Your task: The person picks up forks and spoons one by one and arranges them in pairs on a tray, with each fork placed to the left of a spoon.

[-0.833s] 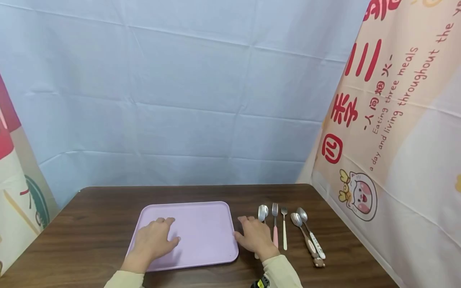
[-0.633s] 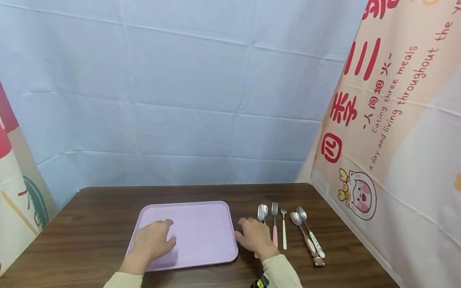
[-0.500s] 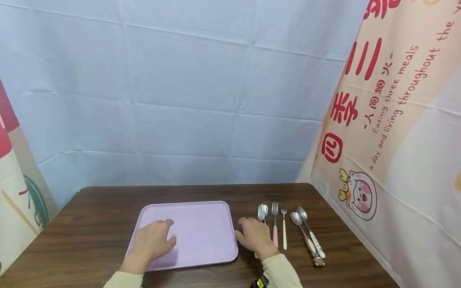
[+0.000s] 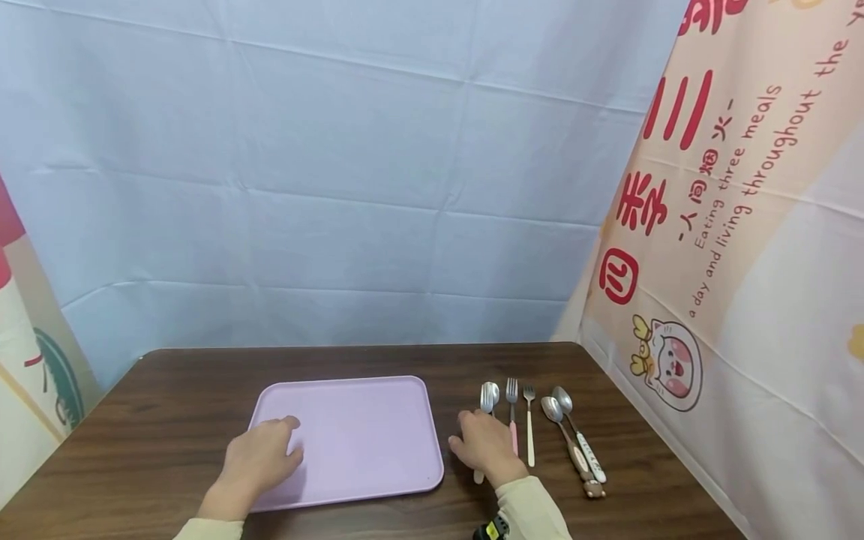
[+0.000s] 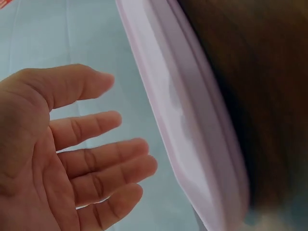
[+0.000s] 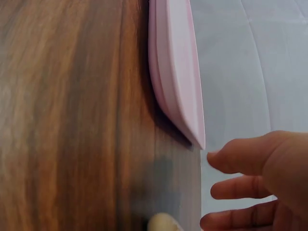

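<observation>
Neither grip holds anything, the left hand (image 4: 259, 454) loose above the lilac tray (image 4: 367, 439) midway along the bench (image 4: 135, 435), the right hand (image 4: 486, 446) near forks (image 4: 529, 431) and spoons (image 4: 577, 454) toward its right edge, none yet lifted.

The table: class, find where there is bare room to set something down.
The table is bare left of the lilac tray and behind it; the tray's right half is bare too. Crowded: right of the tray, where the right hand partly hides cutlery. The left hand hides some of the tray's left side.
</observation>
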Motion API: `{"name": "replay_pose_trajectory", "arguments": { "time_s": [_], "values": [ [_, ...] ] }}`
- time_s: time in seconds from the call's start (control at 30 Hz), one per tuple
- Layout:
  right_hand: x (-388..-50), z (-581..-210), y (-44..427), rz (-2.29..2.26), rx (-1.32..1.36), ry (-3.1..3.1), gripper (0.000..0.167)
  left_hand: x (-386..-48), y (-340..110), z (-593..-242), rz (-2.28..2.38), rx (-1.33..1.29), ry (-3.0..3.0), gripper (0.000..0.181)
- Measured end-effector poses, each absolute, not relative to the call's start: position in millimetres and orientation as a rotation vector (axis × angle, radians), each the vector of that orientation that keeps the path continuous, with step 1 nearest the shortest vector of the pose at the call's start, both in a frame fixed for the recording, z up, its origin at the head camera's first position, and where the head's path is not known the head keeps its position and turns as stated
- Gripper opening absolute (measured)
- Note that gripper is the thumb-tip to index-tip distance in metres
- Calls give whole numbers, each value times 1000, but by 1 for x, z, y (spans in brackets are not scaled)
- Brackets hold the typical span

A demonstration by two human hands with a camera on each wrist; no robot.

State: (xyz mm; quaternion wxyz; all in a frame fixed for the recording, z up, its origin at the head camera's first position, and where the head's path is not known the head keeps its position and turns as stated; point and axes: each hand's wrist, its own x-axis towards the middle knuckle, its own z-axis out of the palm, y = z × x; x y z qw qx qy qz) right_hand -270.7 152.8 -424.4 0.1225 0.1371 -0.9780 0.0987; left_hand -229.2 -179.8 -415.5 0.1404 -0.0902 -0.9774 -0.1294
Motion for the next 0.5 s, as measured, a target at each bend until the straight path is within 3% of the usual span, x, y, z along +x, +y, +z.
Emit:
{"name": "replay_pose_trajectory", "arguments": {
  "time_s": [0.5],
  "values": [
    [-268, -429, 169, 360, 105, -2952, 27, -219, -216, -416, -455, -39, -2939, 36]
  ]
}}
